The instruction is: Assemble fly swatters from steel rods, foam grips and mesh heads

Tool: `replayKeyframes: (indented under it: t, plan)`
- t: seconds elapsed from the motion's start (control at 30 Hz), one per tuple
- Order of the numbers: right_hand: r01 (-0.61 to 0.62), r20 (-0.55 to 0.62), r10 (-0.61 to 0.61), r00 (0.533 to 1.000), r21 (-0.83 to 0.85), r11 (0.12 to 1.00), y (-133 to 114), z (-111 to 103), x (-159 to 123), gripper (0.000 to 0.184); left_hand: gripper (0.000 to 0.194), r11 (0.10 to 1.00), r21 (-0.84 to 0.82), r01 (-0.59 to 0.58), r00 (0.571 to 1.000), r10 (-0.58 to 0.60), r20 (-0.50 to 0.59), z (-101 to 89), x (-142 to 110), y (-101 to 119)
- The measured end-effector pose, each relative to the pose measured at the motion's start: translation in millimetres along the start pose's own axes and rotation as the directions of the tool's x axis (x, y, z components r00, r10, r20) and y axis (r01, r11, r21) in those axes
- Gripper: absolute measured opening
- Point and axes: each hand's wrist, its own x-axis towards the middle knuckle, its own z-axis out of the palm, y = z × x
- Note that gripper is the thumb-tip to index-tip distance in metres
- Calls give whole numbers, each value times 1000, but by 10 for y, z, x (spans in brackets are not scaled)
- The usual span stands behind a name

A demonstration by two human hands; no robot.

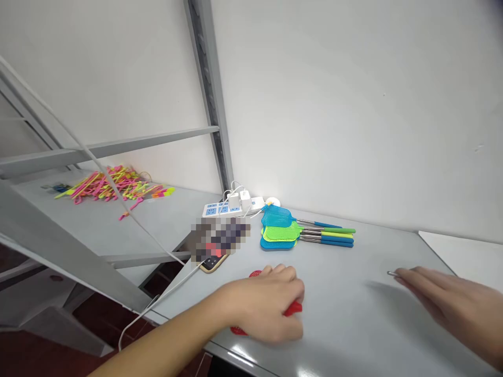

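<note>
My left hand (pixel 267 303) lies on the grey table (pixel 346 314) with its fingers curled over a red mesh swatter head (pixel 293 309); red shows at its edges. My right hand (pixel 444 303) reaches in from the right, blurred by motion, its fingertips at a thin metal rod or ring end (pixel 393 273). Behind the left hand lies a stack of fly swatters (pixel 293 233) with blue, green and yellow heads and telescopic handles pointing right.
A phone (pixel 212 262) lies by the table's left edge with a white cable running off. A white and blue power strip (pixel 228 207) with chargers sits against the wall. A pile of pink and yellow plastic sticks (pixel 113 186) lies on the neighbouring table, behind a grey metal frame (pixel 208 94).
</note>
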Motion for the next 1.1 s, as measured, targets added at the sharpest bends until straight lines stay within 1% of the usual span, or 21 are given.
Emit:
replayKeyframes:
  t: [0.03,0.07,0.1,0.17,0.23,0.3,0.4,0.53,0.7,0.87,0.97,1.0,1.07,1.1]
  plan:
    - [89,66,-88,994,-11,996,-38,41,-9,27,16,997,80,-13,997,19,-69,77,33,30]
    - [177,127,-174,976,-9,984,-113,87,-15,31,13,989,147,-14,993,31,-114,152,70,51]
    - [239,169,-236,957,6,971,-209,136,-21,34,10,980,198,-8,989,36,-140,219,104,59]
    - [270,211,-273,939,41,962,-399,236,-35,35,7,965,261,-8,984,55,-172,320,148,26]
    - [247,246,-256,935,67,967,-520,328,-45,32,10,955,296,-21,976,84,-203,378,146,-62]
    - [208,256,-223,941,85,974,-564,406,-38,29,14,951,309,-28,966,104,-235,401,114,-176]
    - [172,241,-195,951,114,978,-581,492,18,27,22,957,288,-46,956,126,-264,393,56,-340]
    - [164,251,-198,948,149,975,-682,561,133,29,27,959,273,-72,953,148,-266,348,11,-485]
    - [118,261,-160,952,169,978,-806,606,231,28,28,946,307,-101,949,184,-255,284,-34,-612]
    - [65,291,-126,948,211,975,-799,597,252,27,21,924,357,-137,944,231,-236,246,-94,-760]
    - [41,316,-113,942,224,974,-795,617,257,27,16,898,393,-198,926,303,-226,243,-55,-712]
    - [31,327,-105,939,226,974,-797,629,260,26,15,882,414,-227,913,341,-225,244,-13,-651]
    - [1,353,-83,932,226,974,-800,648,269,26,14,844,465,-269,882,409,-232,249,120,-461]
    - [-17,369,-69,927,227,974,-796,648,275,25,14,831,491,-262,873,421,-246,255,210,-344]
